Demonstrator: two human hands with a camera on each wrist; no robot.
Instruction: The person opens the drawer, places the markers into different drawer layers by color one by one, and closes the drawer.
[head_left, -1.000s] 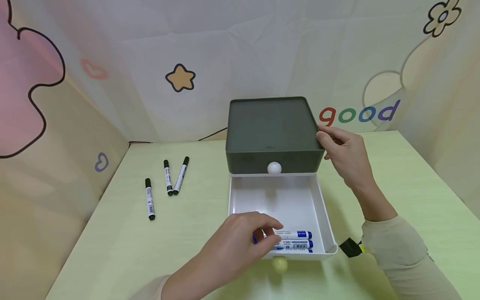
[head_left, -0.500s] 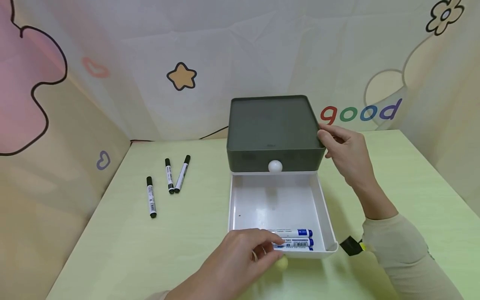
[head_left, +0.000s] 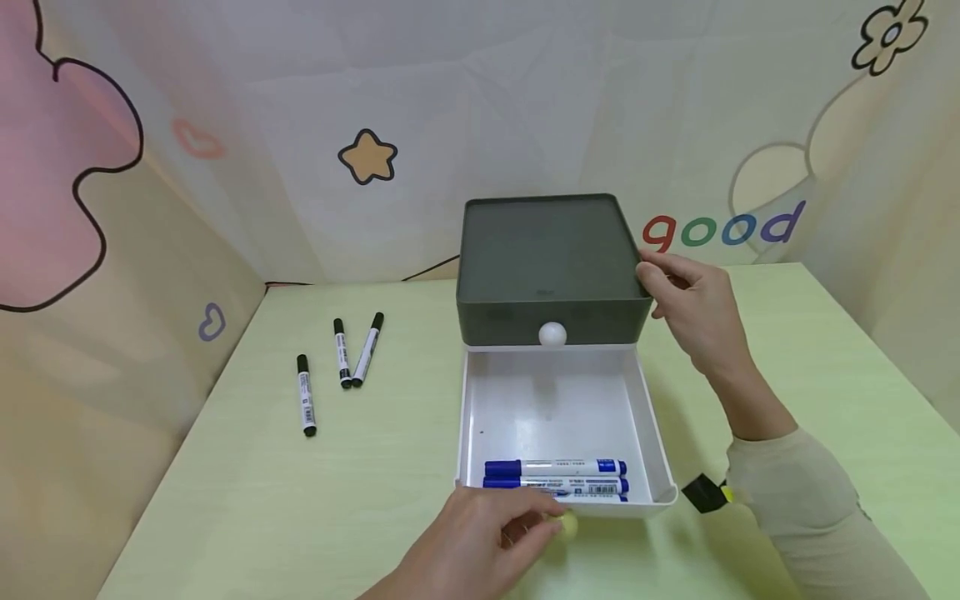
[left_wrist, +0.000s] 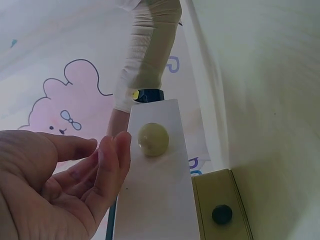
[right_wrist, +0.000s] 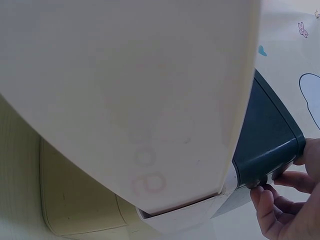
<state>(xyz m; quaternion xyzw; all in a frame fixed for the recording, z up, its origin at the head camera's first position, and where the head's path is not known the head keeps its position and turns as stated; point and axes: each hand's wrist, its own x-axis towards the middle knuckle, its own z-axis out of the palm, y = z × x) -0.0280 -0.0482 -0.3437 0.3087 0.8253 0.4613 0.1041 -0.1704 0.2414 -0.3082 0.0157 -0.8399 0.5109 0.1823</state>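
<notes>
Rate white drawer (head_left: 540, 400), near side of grey box (head_left: 555, 250), as light, stiff; take by yellow knob (left_wrist: 153, 139). Note left hand (head_left: 476, 537) narrowly parted there, not clearly in contact, right hand (head_left: 697, 308) holding box's right edge.

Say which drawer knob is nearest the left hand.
The yellow ball knob on the pulled-out white drawer, just by the left hand. The white knob is on the dark upper section; the dark knob is on the beige section.
</notes>
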